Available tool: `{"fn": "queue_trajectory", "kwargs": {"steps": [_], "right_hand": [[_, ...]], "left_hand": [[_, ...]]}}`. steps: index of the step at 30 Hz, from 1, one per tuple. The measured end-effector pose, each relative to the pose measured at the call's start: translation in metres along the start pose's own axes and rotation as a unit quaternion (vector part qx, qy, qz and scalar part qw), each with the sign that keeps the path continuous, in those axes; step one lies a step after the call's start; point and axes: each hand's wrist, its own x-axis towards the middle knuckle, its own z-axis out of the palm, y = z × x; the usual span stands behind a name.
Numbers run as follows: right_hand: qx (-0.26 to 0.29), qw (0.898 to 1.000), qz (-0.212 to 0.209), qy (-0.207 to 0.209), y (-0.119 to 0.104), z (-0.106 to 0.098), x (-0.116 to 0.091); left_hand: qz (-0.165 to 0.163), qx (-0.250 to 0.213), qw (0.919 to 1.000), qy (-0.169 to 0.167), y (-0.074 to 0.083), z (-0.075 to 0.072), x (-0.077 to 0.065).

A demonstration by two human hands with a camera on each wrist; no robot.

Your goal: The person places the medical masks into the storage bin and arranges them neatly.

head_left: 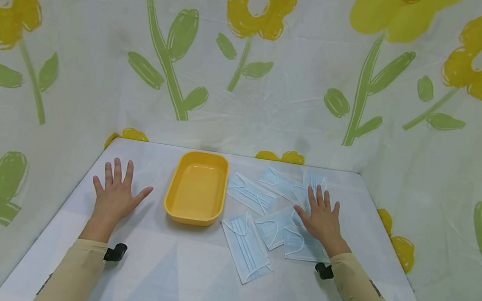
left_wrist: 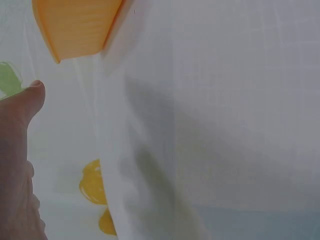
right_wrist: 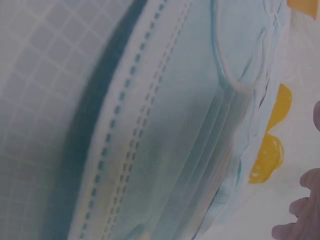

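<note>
Head view: pale blue face masks (head_left: 246, 249) beside a yellow tray (head_left: 196, 187), two hands spread

Masks: at least six, lying flat on the right half of the table (head_left: 195, 280), some overlapping; white ear loops. The right wrist view shows one close up, its pale edge marked with rows of short dashes.
Tray: rectangular, rounded corners, upright, bare inside; just left of the masks.
Right hand (head_left: 322, 222): fingers and thumb spread, grip empty, above the masks at the right; the right wrist view shows its fingertips apart from them.
Left hand (head_left: 112, 201): fingers and thumb spread, grip empty, left of the tray and apart from it.
Sleeves (head_left: 77, 270): beige, a small black device (head_left: 116, 252) at each wrist.
Table surface: white with pale blue triangles.
Backdrop (head_left: 269, 119): white cloth, yellow flowers, green stems and leaves, behind the table and at both sides.
</note>
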Motion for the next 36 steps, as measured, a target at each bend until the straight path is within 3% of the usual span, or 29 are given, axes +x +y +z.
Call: {"fn": "queue_trajectory", "kwargs": {"steps": [17,25,36], "right_hand": [[0.008,1.0,-0.01,0.011,0.002,0.008,-0.001],[0.008,1.0,-0.006,0.013,0.001,0.009,-0.003],[0.005,1.0,-0.008,0.018,0.002,0.011,-0.006]], "left_hand": [[-0.002,-0.002,0.9999,-0.013,0.006,0.001,0.001],[0.019,-0.013,0.9996,-0.015,0.008,-0.001,0.0],[0.058,-0.065,0.9961,-0.016,0.013,-0.001,0.0]]}}
